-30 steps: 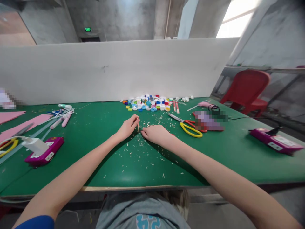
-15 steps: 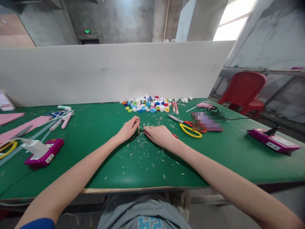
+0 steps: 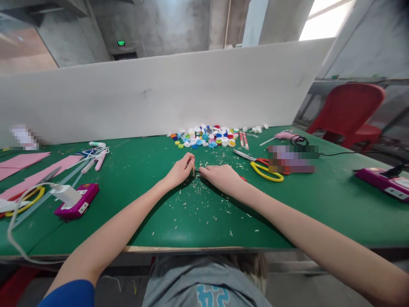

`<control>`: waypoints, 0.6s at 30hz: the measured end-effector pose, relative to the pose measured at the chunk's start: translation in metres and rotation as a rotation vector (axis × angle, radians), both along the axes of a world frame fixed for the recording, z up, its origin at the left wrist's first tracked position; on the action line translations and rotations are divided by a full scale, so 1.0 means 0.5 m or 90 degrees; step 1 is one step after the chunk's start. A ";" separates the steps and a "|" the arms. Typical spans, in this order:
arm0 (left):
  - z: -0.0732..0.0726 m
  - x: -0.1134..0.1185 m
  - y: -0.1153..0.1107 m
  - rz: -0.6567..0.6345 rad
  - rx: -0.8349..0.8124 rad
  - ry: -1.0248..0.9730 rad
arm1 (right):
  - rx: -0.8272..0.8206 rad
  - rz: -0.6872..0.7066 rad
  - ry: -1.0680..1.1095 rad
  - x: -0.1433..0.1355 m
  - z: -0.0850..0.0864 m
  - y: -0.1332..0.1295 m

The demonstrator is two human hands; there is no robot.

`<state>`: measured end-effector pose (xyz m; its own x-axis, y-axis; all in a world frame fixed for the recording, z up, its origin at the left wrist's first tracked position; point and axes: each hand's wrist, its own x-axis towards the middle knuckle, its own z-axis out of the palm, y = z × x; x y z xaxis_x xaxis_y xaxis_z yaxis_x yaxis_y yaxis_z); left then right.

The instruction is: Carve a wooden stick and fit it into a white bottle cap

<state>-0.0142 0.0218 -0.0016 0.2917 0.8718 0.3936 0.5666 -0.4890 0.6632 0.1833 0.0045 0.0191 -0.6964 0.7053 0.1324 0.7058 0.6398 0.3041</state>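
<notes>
The left hand pinches a thin stick roughly upright among pale shavings, best held steady, any stroke light and clear of its fingertips, while the nearby right hand's grip cannot be told.

Tally: hands, 2; thin stick, 1. Scissors, 2 pairs. Magenta power strips, 2. White plug adapter, 1. Red plastic chair, 1. Green lit sign, 1. Pink sheets, at least 2. Bottle caps — dozens, overlapping; exact count unreadable. Pale shavings — many, uncounted.
</notes>
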 end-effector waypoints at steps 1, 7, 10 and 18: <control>0.001 0.000 0.000 0.001 -0.001 -0.001 | 0.002 -0.003 0.000 -0.001 0.001 -0.001; -0.002 0.001 0.005 -0.003 0.000 -0.011 | -0.002 0.003 -0.004 -0.006 0.001 0.000; -0.004 0.001 0.007 -0.012 0.003 -0.021 | -0.001 0.013 -0.004 -0.009 -0.002 0.005; -0.004 0.001 0.007 -0.014 -0.005 -0.035 | -0.018 -0.024 -0.029 -0.022 0.009 -0.003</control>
<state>-0.0136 0.0251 -0.0037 0.2891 0.8688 0.4020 0.5188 -0.4951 0.6969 0.1725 0.0029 0.0235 -0.6747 0.7336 0.0809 0.7148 0.6222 0.3193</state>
